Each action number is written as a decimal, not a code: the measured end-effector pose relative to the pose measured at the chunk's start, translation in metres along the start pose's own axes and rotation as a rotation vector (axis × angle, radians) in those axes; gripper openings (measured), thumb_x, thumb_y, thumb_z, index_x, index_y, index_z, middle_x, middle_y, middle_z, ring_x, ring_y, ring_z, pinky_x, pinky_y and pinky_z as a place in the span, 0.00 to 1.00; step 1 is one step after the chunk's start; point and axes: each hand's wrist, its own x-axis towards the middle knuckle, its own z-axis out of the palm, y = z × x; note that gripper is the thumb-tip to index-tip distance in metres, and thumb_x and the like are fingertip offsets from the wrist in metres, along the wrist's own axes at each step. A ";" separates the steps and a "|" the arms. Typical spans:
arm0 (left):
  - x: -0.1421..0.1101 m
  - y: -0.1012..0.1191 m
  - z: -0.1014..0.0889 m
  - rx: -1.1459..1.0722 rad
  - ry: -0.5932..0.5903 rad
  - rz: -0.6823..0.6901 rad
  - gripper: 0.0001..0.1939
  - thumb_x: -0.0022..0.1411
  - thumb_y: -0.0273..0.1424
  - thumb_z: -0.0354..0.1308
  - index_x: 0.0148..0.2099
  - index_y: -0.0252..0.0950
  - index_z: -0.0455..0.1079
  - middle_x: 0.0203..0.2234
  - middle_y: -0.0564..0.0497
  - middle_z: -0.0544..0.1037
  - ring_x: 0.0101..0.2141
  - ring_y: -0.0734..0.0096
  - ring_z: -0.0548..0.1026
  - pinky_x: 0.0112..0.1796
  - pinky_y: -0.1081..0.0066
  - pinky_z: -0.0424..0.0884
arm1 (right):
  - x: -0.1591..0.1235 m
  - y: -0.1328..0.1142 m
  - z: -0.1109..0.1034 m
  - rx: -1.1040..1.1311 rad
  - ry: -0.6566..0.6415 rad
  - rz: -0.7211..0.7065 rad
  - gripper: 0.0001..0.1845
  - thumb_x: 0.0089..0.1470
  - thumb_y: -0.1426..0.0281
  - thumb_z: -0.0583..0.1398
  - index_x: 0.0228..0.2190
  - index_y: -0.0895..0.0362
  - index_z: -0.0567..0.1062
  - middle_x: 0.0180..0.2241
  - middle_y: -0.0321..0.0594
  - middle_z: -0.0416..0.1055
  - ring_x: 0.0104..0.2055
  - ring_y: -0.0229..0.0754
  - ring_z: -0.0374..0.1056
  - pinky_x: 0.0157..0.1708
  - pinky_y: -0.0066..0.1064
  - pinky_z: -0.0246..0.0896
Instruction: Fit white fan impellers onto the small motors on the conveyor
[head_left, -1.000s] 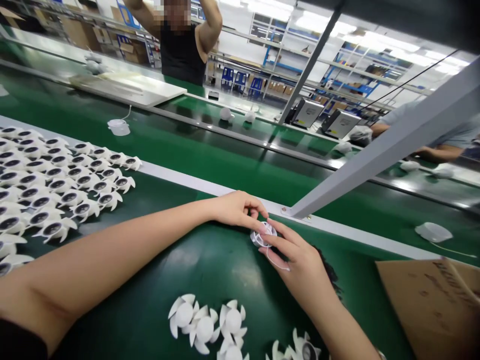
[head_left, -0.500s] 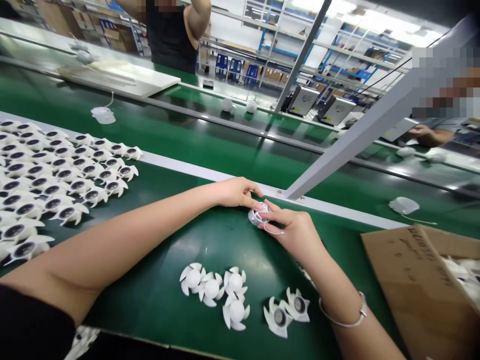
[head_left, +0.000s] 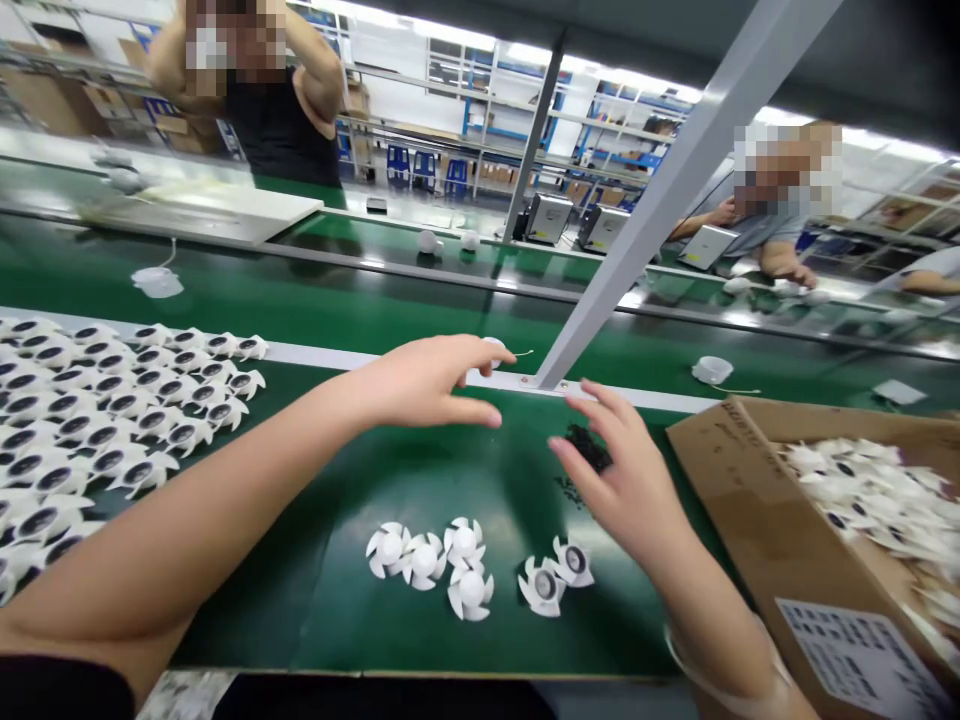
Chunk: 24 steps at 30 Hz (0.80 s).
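Observation:
My left hand (head_left: 442,380) hangs over the green work surface (head_left: 315,580), its thumb and fingers apart and holding nothing. Just beyond its fingertips, a small white round part with a thin wire (head_left: 493,350) is partly hidden by the fingers. My right hand (head_left: 626,480) is also open, with spread fingers, beside a pile of small black pieces (head_left: 589,448) that it partly covers. Nearer to me lie several white fan impellers (head_left: 424,560) with smooth hubs up, and two fan impellers (head_left: 544,586) with hollow dark hubs up.
Rows of white impellers (head_left: 109,405) fill the left side. A cardboard box (head_left: 720,470) of impellers stands at right. A slanted grey post (head_left: 637,220) rises from the white rail. Clear-white housings (head_left: 711,370) with wires lie on the green belt. Two people (head_left: 281,130) work across it.
Both hands have let go of the white wired part and moved apart. It now lies past the left hand, near the rail. The view has turned to the right.

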 end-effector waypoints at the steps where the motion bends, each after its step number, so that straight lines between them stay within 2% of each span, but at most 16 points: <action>1: -0.004 0.010 0.000 0.014 -0.065 0.081 0.33 0.58 0.47 0.64 0.63 0.45 0.63 0.50 0.49 0.75 0.41 0.66 0.74 0.38 0.71 0.66 | -0.025 -0.007 -0.007 -0.019 0.005 0.014 0.21 0.60 0.62 0.60 0.54 0.51 0.69 0.60 0.48 0.62 0.59 0.53 0.64 0.53 0.46 0.67; 3: -0.006 0.026 0.009 0.010 -0.178 0.236 0.28 0.60 0.44 0.64 0.60 0.43 0.66 0.48 0.50 0.76 0.44 0.66 0.74 0.41 0.71 0.66 | -0.078 -0.021 -0.011 -0.089 0.008 0.080 0.21 0.60 0.59 0.60 0.54 0.51 0.69 0.58 0.50 0.63 0.59 0.56 0.63 0.52 0.48 0.67; 5: -0.003 0.034 0.026 0.003 -0.287 0.352 0.21 0.62 0.41 0.64 0.55 0.41 0.71 0.46 0.50 0.78 0.46 0.65 0.74 0.43 0.70 0.66 | -0.121 -0.034 -0.002 -0.197 0.028 0.111 0.26 0.59 0.55 0.60 0.54 0.54 0.68 0.55 0.55 0.64 0.54 0.61 0.65 0.45 0.51 0.70; 7: 0.002 0.034 0.044 -0.005 -0.376 0.392 0.18 0.61 0.40 0.64 0.51 0.40 0.73 0.44 0.50 0.78 0.47 0.63 0.74 0.42 0.70 0.66 | -0.143 -0.042 0.015 -0.249 0.018 0.171 0.26 0.59 0.56 0.60 0.54 0.54 0.68 0.52 0.56 0.64 0.49 0.59 0.68 0.38 0.46 0.72; 8: 0.005 0.032 0.050 -0.025 -0.407 0.379 0.18 0.61 0.40 0.65 0.51 0.40 0.73 0.43 0.50 0.78 0.46 0.63 0.74 0.41 0.70 0.66 | -0.145 -0.045 0.024 -0.237 -0.002 0.212 0.24 0.60 0.57 0.60 0.55 0.54 0.69 0.51 0.55 0.64 0.47 0.56 0.69 0.36 0.43 0.72; 11: 0.009 0.019 0.061 -0.155 -0.468 0.286 0.31 0.55 0.44 0.68 0.59 0.41 0.68 0.46 0.49 0.75 0.42 0.66 0.74 0.39 0.71 0.68 | -0.120 -0.048 0.044 -0.096 -0.060 0.277 0.20 0.63 0.65 0.57 0.55 0.54 0.69 0.52 0.53 0.63 0.47 0.51 0.69 0.38 0.37 0.71; 14: 0.009 0.002 0.062 -0.241 -0.489 0.226 0.39 0.51 0.43 0.70 0.63 0.45 0.64 0.50 0.49 0.71 0.41 0.68 0.72 0.40 0.71 0.68 | -0.081 -0.041 0.045 0.080 -0.133 0.184 0.19 0.62 0.69 0.57 0.55 0.56 0.69 0.53 0.52 0.64 0.49 0.48 0.69 0.43 0.36 0.70; 16: 0.010 -0.009 0.062 -0.247 -0.466 0.193 0.36 0.52 0.43 0.69 0.62 0.46 0.66 0.51 0.49 0.69 0.42 0.68 0.71 0.42 0.71 0.68 | -0.064 -0.029 0.035 0.130 -0.144 0.164 0.16 0.62 0.70 0.56 0.51 0.56 0.72 0.48 0.48 0.69 0.44 0.44 0.70 0.41 0.34 0.70; 19: 0.012 -0.022 0.064 -0.253 -0.436 0.149 0.32 0.51 0.45 0.70 0.58 0.45 0.71 0.48 0.49 0.70 0.40 0.69 0.71 0.39 0.72 0.67 | -0.055 -0.003 0.016 -0.012 -0.063 0.217 0.08 0.62 0.69 0.56 0.39 0.55 0.76 0.37 0.42 0.73 0.37 0.44 0.69 0.38 0.35 0.67; 21: 0.014 -0.028 0.065 -0.275 -0.432 0.154 0.29 0.51 0.45 0.70 0.55 0.44 0.73 0.47 0.49 0.70 0.38 0.70 0.70 0.37 0.73 0.66 | -0.053 0.014 0.007 -0.101 -0.061 0.214 0.08 0.62 0.67 0.57 0.35 0.54 0.76 0.34 0.41 0.73 0.38 0.45 0.69 0.38 0.37 0.66; 24: 0.017 -0.033 0.067 -0.312 -0.415 0.180 0.25 0.56 0.44 0.67 0.54 0.44 0.75 0.46 0.48 0.72 0.35 0.72 0.70 0.37 0.73 0.66 | -0.048 0.029 0.006 -0.110 -0.136 0.143 0.09 0.63 0.68 0.56 0.35 0.55 0.76 0.34 0.41 0.72 0.38 0.45 0.68 0.39 0.36 0.65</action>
